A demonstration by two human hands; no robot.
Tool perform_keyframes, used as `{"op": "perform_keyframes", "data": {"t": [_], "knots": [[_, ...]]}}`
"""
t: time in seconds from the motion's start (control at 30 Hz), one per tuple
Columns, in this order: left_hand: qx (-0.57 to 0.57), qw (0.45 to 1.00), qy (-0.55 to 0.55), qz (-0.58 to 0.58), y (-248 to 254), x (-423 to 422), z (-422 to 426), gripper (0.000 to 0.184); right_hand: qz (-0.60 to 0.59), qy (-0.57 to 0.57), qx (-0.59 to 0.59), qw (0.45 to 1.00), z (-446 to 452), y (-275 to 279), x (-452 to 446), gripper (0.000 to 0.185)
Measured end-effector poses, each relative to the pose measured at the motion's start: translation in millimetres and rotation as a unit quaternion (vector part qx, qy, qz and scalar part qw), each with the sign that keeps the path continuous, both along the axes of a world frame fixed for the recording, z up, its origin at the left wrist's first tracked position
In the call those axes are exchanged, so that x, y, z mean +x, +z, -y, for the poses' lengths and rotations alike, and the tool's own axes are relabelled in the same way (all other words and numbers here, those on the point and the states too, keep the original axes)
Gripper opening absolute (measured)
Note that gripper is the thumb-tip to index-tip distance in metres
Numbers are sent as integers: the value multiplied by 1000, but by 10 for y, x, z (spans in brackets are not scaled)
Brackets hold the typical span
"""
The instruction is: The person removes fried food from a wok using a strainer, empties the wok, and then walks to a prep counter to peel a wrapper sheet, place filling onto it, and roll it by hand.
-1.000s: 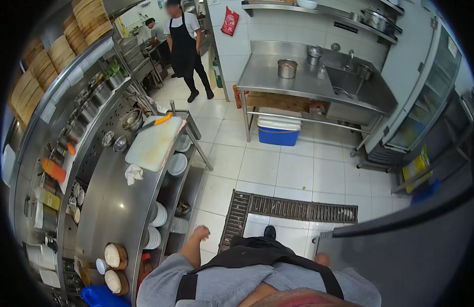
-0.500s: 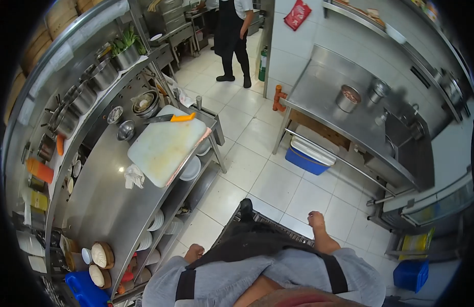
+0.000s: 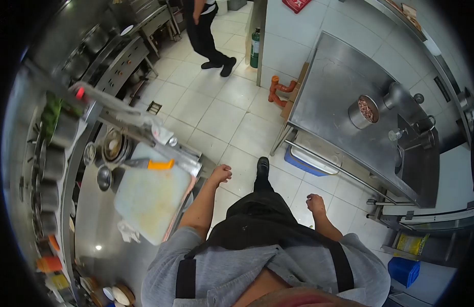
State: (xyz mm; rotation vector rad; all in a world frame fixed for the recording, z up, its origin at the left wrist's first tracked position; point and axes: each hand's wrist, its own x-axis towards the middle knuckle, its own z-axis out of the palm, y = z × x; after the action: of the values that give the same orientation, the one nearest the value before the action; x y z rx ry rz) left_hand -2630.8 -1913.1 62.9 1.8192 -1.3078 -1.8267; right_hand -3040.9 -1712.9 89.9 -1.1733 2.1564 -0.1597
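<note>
Your left hand (image 3: 222, 174), near the board (image 3: 151, 200) (likely stiff; best held by its edges), and right hand (image 3: 315, 203) hang empty, half-open.

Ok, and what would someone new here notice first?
Probably the orange-handled knife, lying across the far end of the white cutting board on the left counter. Then the steel pot of pinkish pieces on the metal table at right, and the orange pipe low beside that table. The left hand and right hand, in between, look empty.
</note>
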Motion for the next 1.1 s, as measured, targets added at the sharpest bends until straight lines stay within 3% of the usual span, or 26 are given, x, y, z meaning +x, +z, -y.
{"op": "perform_keyframes", "data": {"t": [0.1,0.17,0.23,0.27,0.37,0.57,0.63,0.67,0.8,0.87,0.9,0.93,0.97,1.0,1.03,1.07,1.1], "knots": [[10,1000,-1,3,22,-238,597,34,63,54,-65,994,659,-191,32,27],[56,998,8,16,127,-342,865,33,136,89,-35,986,1275,263,252,27],[84,996,13,-2,234,-359,1072,34,152,205,-172,951,1879,463,375,27],[93,995,23,-17,276,-371,1208,34,168,221,-179,944,2235,593,428,26],[89,994,67,-15,318,-286,1567,33,137,275,-181,934,3216,590,440,26],[111,983,144,-3,378,-109,2280,35,97,306,-244,915,4848,800,339,24],[116,979,168,-6,209,-16,2483,33,104,267,-225,931,5208,811,341,24],[130,977,169,-2,158,31,2602,32,38,297,-212,930,5374,712,340,23],[156,966,205,-3,-93,311,3218,20,-1,359,-112,926,5797,235,310,22],[173,961,216,-14,-265,555,3538,15,-48,400,-81,912,5940,-420,118,23],[185,957,221,-25,-362,691,3779,10,-56,395,-64,915,5959,-324,132,21],[134,985,109,14,-529,877,4009,3,-64,394,-51,915,6025,-68,179,19],[-152,944,-238,173,-752,1153,4204,5,5,304,-71,950,6100,0,210,18],[-61,976,-139,156,-1150,1334,4512,5,17,241,-81,967,6213,381,438,20],[32,990,-38,134,-1277,1431,4738,5,17,258,-77,963,6410,325,476,20],[20,992,37,115,-1393,1565,5002,3,-6,273,-75,959,6585,229,457,20],[16,990,-14,136,-1265,1680,5299,3,-30,286,-69,955,6731,200,453,20]]}}
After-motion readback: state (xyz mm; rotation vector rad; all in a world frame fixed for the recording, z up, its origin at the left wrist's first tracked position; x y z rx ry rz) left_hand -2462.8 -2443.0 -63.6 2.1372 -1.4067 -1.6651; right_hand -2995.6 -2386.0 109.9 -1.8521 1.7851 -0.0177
